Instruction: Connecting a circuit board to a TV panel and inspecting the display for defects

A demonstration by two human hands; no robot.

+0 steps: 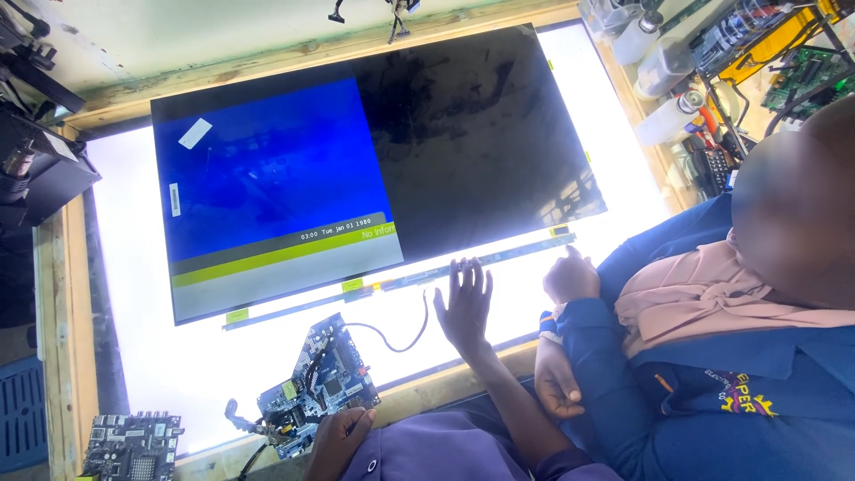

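One LCD panel (374, 169) lies on the lit surface (142, 356), with two circuit boards. The right hand (465, 303) spreads wide at its edge. The left hand (341, 438), fingers loosely curled and empty, touches one circuit board (319, 383).

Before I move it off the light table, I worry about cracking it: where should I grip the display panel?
Probably by its two short side edges, one hand each, coming in flat from the left and right. The display panel is thin, wide and lying flat, and the driver strip with ribbon tabs runs along its near edge.
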